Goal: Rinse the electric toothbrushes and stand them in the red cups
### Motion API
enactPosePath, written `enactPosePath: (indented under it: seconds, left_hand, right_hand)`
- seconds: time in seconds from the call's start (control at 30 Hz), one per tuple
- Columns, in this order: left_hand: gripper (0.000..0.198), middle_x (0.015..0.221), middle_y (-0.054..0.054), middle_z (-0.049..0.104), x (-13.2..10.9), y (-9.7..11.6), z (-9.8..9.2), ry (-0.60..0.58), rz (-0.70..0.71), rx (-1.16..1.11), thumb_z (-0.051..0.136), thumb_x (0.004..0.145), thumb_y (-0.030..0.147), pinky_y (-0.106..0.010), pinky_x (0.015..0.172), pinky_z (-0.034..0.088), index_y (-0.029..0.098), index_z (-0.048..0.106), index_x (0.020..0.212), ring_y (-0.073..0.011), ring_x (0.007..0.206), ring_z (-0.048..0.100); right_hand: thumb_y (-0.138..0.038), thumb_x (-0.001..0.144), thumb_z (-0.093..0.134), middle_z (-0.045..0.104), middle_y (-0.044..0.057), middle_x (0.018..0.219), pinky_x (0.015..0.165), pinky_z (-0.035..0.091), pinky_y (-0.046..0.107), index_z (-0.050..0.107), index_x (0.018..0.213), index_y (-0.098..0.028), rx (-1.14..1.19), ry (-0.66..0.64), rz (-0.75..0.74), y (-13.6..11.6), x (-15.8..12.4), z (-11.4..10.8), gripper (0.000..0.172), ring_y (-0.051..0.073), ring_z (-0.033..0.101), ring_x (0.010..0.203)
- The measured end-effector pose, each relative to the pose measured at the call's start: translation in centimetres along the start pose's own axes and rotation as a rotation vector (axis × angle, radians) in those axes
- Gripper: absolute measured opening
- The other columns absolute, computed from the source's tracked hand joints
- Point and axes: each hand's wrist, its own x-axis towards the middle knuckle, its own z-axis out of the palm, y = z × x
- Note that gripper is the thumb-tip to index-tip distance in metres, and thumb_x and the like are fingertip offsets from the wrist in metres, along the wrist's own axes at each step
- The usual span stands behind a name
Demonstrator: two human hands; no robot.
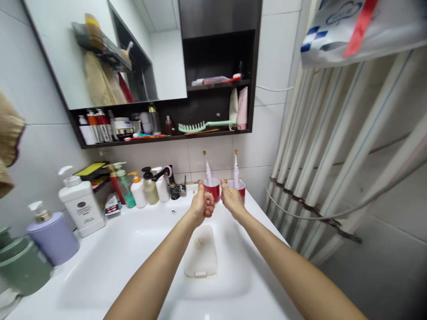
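Note:
Both my hands reach over the far side of the white sink. My left hand is closed, its fingers curled in and its thumb up, just in front of a red cup. A small brownish bit shows at its thumb tip, too small to name. My right hand is closed too, partly overlapping a second red cup, with a similar small bit by its thumb. Its fingers are mostly hidden. In the cups stand a white electric toothbrush on the left and another electric toothbrush on the right.
A black faucet and several pump bottles line the back rim. At left stand a large white bottle and a purple dispenser. A pale lid-like panel lies in the basin. A dark mirror cabinet hangs above; white pipes run at right.

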Motion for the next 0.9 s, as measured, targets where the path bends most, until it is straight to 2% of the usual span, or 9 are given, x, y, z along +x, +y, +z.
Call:
enactPosePath:
  seconds: [0.1, 0.13, 0.2, 0.37, 0.5, 0.57, 0.63, 0.73, 0.9]
  left_hand:
    - [0.053, 0.027, 0.006, 0.028, 0.6, -2.9, -1.3, 0.084, -0.048, 0.025, 0.023, 0.058, 0.063, -0.016, 0.031, 0.011, 0.015, 0.034, 0.041, -0.0023, 0.024, 0.023]
    - [0.050, 0.028, 0.006, 0.030, 0.8, -3.7, -1.7, 0.099, -0.071, 0.030, 0.027, 0.058, 0.062, -0.016, 0.031, 0.012, 0.015, 0.035, 0.042, -0.0021, 0.024, 0.024]
    - [0.045, 0.031, 0.006, 0.033, 1.1, -4.9, -2.3, 0.115, -0.126, 0.046, 0.035, 0.058, 0.058, -0.016, 0.032, 0.016, 0.014, 0.039, 0.047, -0.0026, 0.026, 0.027]
    - [0.034, 0.045, 0.002, 0.046, 1.6, -5.1, -2.0, 0.150, -0.118, 0.207, 0.050, 0.055, 0.044, -0.017, 0.037, 0.028, 0.011, 0.047, 0.061, -0.0045, 0.037, 0.039]
    - [0.028, 0.063, 0.001, 0.052, 2.1, -3.5, -0.8, 0.287, 0.055, 0.368, 0.055, 0.053, 0.036, -0.019, 0.049, 0.036, 0.013, 0.048, 0.067, -0.0073, 0.055, 0.047]
    - [0.027, 0.070, 0.001, 0.052, 2.6, -2.9, -0.1, 0.370, 0.165, 0.393, 0.056, 0.053, 0.032, -0.020, 0.056, 0.036, 0.014, 0.048, 0.072, -0.0081, 0.064, 0.048]
    - [0.032, 0.076, 0.001, 0.051, 3.1, -2.5, 0.4, 0.399, 0.228, 0.430, 0.058, 0.052, 0.028, -0.019, 0.060, 0.035, 0.015, 0.048, 0.080, -0.0083, 0.071, 0.046]
    - [0.041, 0.082, 0.001, 0.051, 3.7, -2.6, 0.9, 0.376, 0.215, 0.468, 0.058, 0.052, 0.025, -0.018, 0.061, 0.033, 0.018, 0.045, 0.091, -0.0076, 0.073, 0.045]
    - [0.039, 0.070, 0.004, 0.050, 3.8, -3.7, 0.0, 0.406, 0.141, 0.442, 0.057, 0.054, 0.020, -0.019, 0.058, 0.034, 0.018, 0.044, 0.091, -0.0069, 0.064, 0.046]
  right_hand:
    - [-0.040, 0.064, 0.041, 0.052, 0.007, 0.069, 0.064, 0.036, 0.031, 0.051, 0.056, -0.016, -0.184, 0.120, 0.055, 3.5, 2.2, -1.4, 0.028, 0.019, 0.049, 0.074]
    - [-0.037, 0.062, 0.045, 0.050, 0.009, 0.084, 0.070, 0.034, 0.032, 0.053, 0.067, -0.016, -0.236, 0.151, 0.077, 4.5, 2.8, -1.9, 0.023, 0.021, 0.045, 0.084]
    - [-0.032, 0.057, 0.052, 0.043, 0.009, 0.099, 0.074, 0.032, 0.033, 0.053, 0.080, -0.017, -0.321, 0.158, 0.118, 6.3, 3.7, -2.6, 0.028, 0.022, 0.041, 0.091]
    - [-0.025, 0.061, 0.050, 0.045, 0.010, 0.091, 0.071, 0.035, 0.032, 0.053, 0.082, -0.015, -0.430, 0.075, 0.141, 8.1, 3.4, -2.9, 0.024, 0.020, 0.045, 0.083]
    - [-0.031, 0.063, 0.047, 0.042, 0.010, 0.093, 0.068, 0.037, 0.032, 0.052, 0.084, -0.015, -0.471, 0.007, 0.093, 7.2, 0.4, -2.9, 0.026, 0.021, 0.041, 0.087]
    - [-0.033, 0.063, 0.047, 0.041, 0.008, 0.092, 0.066, 0.038, 0.030, 0.051, 0.086, -0.017, -0.472, -0.047, 0.053, 6.6, -1.5, -2.8, 0.028, 0.020, 0.042, 0.085]
    - [-0.034, 0.064, 0.046, 0.042, 0.007, 0.092, 0.065, 0.039, 0.030, 0.051, 0.086, -0.018, -0.466, -0.096, 0.010, 6.0, -3.3, -2.5, 0.028, 0.019, 0.042, 0.082]
    - [-0.038, 0.064, 0.043, 0.043, 0.007, 0.091, 0.063, 0.039, 0.031, 0.051, 0.086, -0.018, -0.446, -0.173, -0.051, 5.5, -5.1, -1.5, 0.030, 0.020, 0.043, 0.081]
    - [-0.040, 0.064, 0.043, 0.041, 0.008, 0.091, 0.061, 0.040, 0.032, 0.052, 0.084, -0.017, -0.409, -0.305, -0.108, 6.0, -6.2, 0.5, 0.031, 0.021, 0.043, 0.081]
